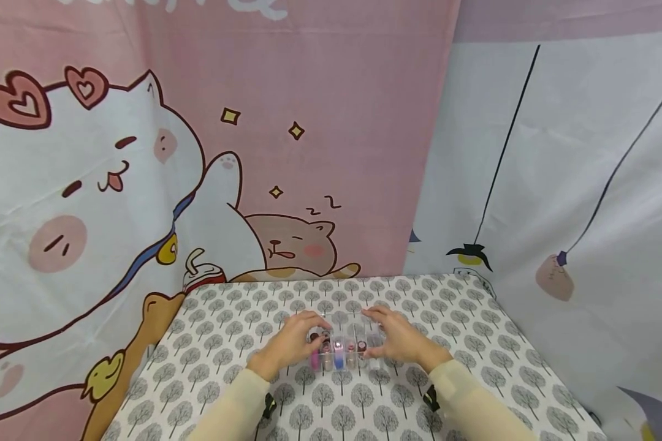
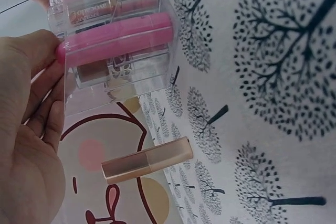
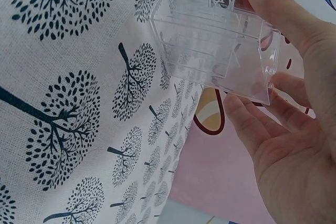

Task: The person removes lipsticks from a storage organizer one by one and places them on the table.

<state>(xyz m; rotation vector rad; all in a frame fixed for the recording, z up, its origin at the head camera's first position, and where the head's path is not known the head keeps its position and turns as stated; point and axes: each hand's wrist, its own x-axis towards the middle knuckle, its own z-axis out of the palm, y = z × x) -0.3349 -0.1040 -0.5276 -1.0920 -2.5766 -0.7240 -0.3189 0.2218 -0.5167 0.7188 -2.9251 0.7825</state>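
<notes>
A person in cream sleeves [image 1: 233, 407] holds a clear plastic case divided into compartments [image 3: 205, 45] between two bare hands, over the middle of a bench covered in white cloth printed with grey trees [image 1: 529, 392]. The left hand [image 1: 293, 339] curves about the left end of the case, its thumb toward the front and its other fingers bent round behind. The right hand [image 1: 403, 339] grips the opposite end, thumb along the front upper edge, fingers spread down the far side against the see-through wall.

Small cosmetic tubes stand in a row inside. At the left end, near the left thumb, is a bright pink glossy cylindrical tube [image 2: 118, 38]; next to it, a slim clear-and-brown tube lettered "avocado" [image 2: 113, 3]. A pink-and-blue tube [image 1: 339, 357] follows, with more dark-capped tubes toward the right.

Outside the case, on the left hand's side, a shiny rose-gold lipstick tube [image 2: 147, 160] stands upright on the bench, near the case but apart from it.

Behind the bench hangs a pink fabric backdrop [image 1: 353, 122] with a large white cartoon cat [image 1: 94, 159] and a smaller grey-brown sleeping one [image 1: 298, 242]; a pale fabric panel [image 1: 579, 153] hangs at the right.
</notes>
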